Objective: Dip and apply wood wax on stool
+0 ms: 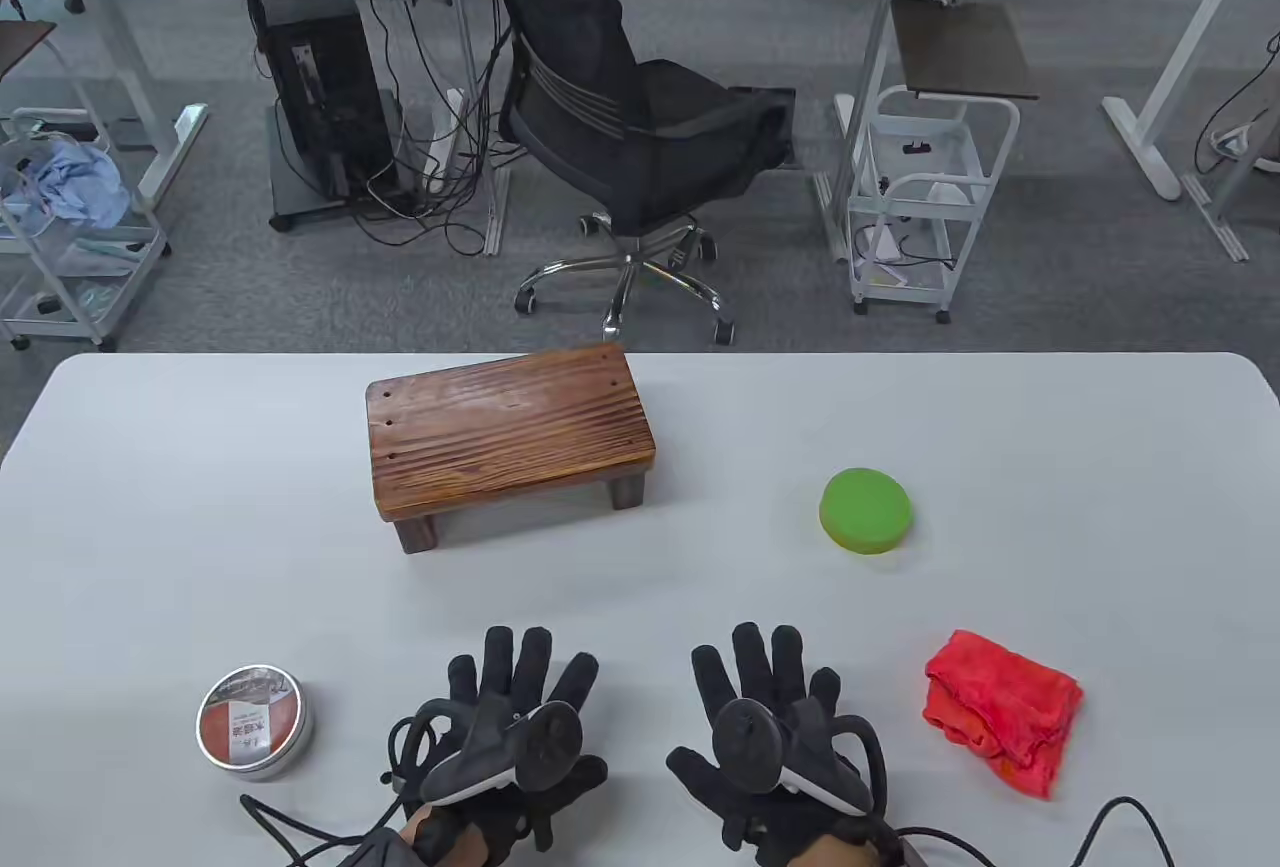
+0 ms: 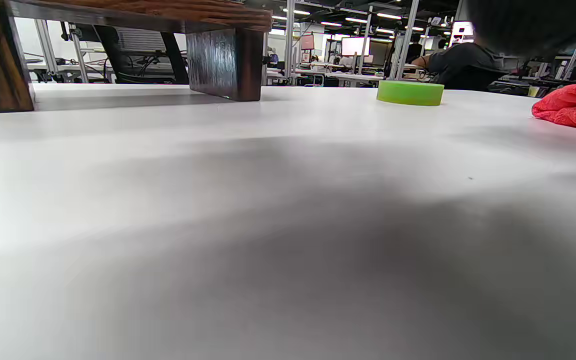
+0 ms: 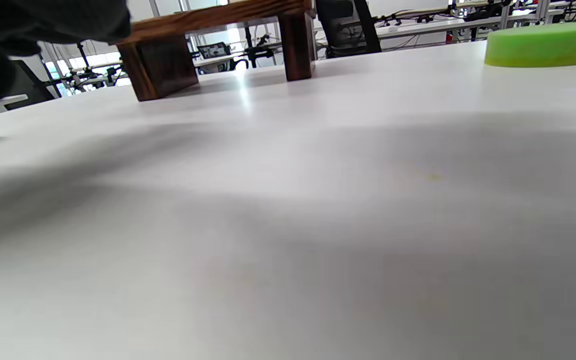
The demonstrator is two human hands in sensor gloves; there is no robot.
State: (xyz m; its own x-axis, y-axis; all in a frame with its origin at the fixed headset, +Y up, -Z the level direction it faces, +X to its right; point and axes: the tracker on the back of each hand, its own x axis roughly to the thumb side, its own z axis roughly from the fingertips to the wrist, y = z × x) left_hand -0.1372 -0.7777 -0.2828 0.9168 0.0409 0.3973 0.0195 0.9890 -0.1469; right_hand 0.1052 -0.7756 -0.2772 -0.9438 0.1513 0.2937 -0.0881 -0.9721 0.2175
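Here, left hand (image 1: 510, 707) and right hand (image 1: 770, 707) flat on the white table (image 1: 200, 527), fingers spread wide, holding nothing

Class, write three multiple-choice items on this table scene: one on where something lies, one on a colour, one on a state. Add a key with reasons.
1. Where does the wax tin lie?
A. On the stool
B. Just outside the left hand, near the table's front edge
C. Beside the cloth

2. What colour is the round sponge?
A. Green
B. Blue
C. Red

3. What is the state of the right hand?
A. Gripping the cloth
B. Pinching the sponge
C. Flat on the table, holding nothing

Key: B, the table view shows the tin at front left; A, both wrist views show it green; C, its fingers are spread, the red cloth apart.
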